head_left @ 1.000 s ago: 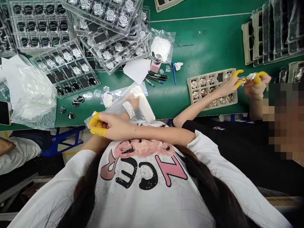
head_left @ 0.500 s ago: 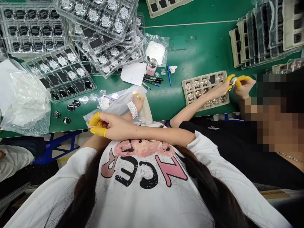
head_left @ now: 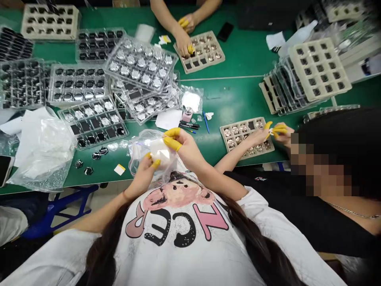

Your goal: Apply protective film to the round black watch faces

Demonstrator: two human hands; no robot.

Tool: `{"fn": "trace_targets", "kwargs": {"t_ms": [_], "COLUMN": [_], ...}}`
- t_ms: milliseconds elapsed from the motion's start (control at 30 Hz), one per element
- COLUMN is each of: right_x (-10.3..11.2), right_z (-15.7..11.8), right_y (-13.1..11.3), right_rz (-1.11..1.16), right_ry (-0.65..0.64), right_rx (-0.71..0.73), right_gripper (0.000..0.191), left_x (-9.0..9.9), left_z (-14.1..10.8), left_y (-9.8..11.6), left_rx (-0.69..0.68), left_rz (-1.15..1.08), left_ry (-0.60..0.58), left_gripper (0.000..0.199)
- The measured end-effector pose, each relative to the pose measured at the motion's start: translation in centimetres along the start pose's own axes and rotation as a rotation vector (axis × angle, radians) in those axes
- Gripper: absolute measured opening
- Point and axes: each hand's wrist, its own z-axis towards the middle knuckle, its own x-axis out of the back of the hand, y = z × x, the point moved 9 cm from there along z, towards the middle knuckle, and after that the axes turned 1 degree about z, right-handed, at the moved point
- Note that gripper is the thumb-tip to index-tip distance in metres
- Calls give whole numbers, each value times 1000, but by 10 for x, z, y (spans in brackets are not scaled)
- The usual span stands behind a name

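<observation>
— From the head view, what are the hands doing?

— The left hand has thumb and fingertip pinched close on a clear plastic bag; the right hand pinches its upper corner. Both wear yellow finger cots.

— And the bag?

— In front of the chest, at the table's near edge, with something white inside. I can't tell whether it's sealed.

— What might go wrong?

— If it's open and the right pinch slips on the slick film, I'd expect the contents to spill. A dropped bag could slide off the edge. A swinging elbow might also nudge the loose dark discs or the small paper packet.

— And the surface?

— A green table, crowded at left, where a stack of clear trays sits askew.

— The room?

— A shared bench: one co-worker at right over a beige tray, another's hand across, and a blue stool below.
</observation>
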Motion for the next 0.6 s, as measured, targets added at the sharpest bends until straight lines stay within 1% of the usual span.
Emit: {"fn": "trace_targets", "kwargs": {"t_ms": [33,100,133,167,200,233,267,300,333,400,433,467,500,533,600], "right_x": [5,12,14,14,10,2,-9,-22,-35,-52,-55,-53,-47,-37,-9], "right_z": [-1,-3,-5,-8,-11,-15,-18,-20,-22,-25,-26,-26,-25,-22,-15], "right_y": [-6,-23,-35,-49,-65,-78,-88,-95,-98,-98,-96,-94,-91,-88,-79], "right_rz": [-41,-166,-245,-323,-388,-432,-450,-444,-420,-336,-283,-228,-176,-128,-36], "right_ry": [7,36,60,80,81,51,-14,-107,-205,-350,-384,-386,-359,-315,-199], "right_rx": [12,71,132,214,300,371,410,409,376,245,169,101,47,4,-47], "right_gripper": [41,42,42,42,41,42,44,47,51,59,62,63,63,63,65], "left_x": [23,58,69,78,82,82,77,69,58,32,19,7,-3,-11,-24], "left_z": [-3,-15,-23,-32,-41,-47,-51,-53,-51,-42,-34,-26,-17,-8,13], "left_y": [7,34,52,73,92,111,129,145,160,183,193,200,206,210,210], "left_rx": [-52,-230,-339,-448,-528,-581,-613,-627,-628,-608,-596,-599,-604,-610,-605], "left_rz": [-7,-14,-26,-65,-99,-124,-146,-165,-199,-320,-382,-425,-457,-485,-538], "left_ry": [-24,-32,-28,0,14,19,12,-12,-45,-126,-162,-179,-179,-163,-109], "left_gripper": [25,22,21,19,20,21,24,26,28,33,36,38,40,41,44]}}
